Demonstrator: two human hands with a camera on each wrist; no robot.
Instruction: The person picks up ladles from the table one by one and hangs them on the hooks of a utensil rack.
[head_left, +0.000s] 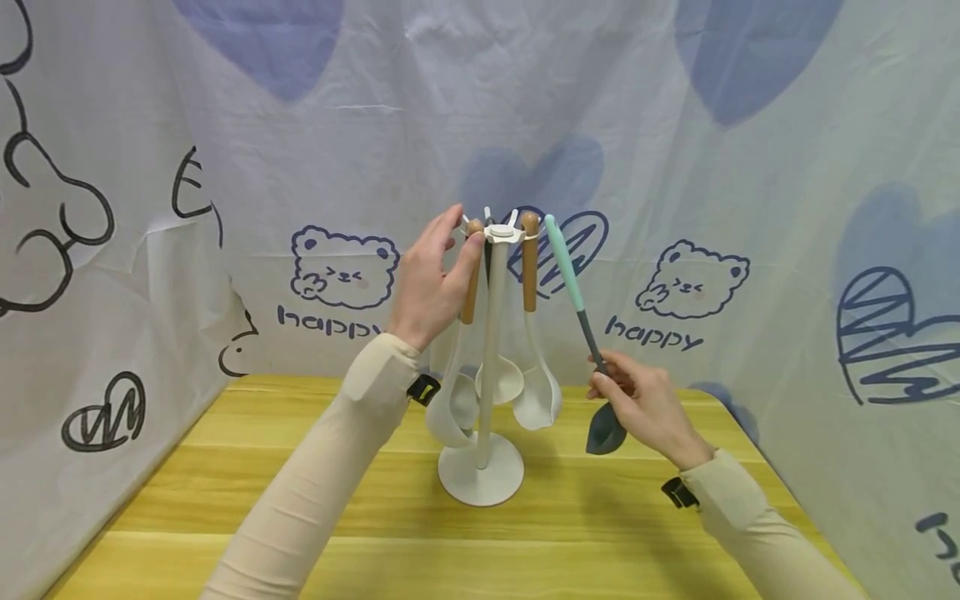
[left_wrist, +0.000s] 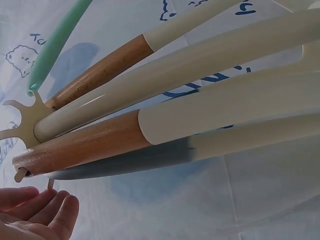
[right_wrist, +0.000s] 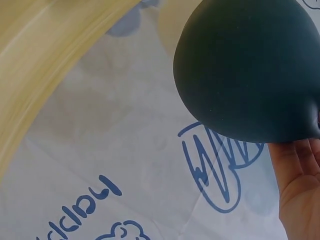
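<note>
My right hand (head_left: 645, 400) pinches a ladle (head_left: 567, 265) by its dark shaft, just above the bowl. Its mint handle slants up toward the rack's top, and the holed end overlaps a hook tip in the left wrist view. The dark bowl (right_wrist: 245, 75) hangs below the fingers. My left hand (head_left: 433, 279) is raised at the top of the white utensil rack (head_left: 491, 333), thumb by a wooden-handled ladle (head_left: 470, 292) and fingers extended. In the left wrist view its fingertips lie close to the hook ends.
Another wooden-handled utensil (head_left: 530, 275) hangs on the rack's right side. Behind the pole is a cream utensil (head_left: 502, 379), and a dark-grey handle (left_wrist: 125, 165) shows in the left wrist view. The round base (head_left: 480, 487) stands on the wooden table (head_left: 337, 550), before a printed cloth (head_left: 450, 108).
</note>
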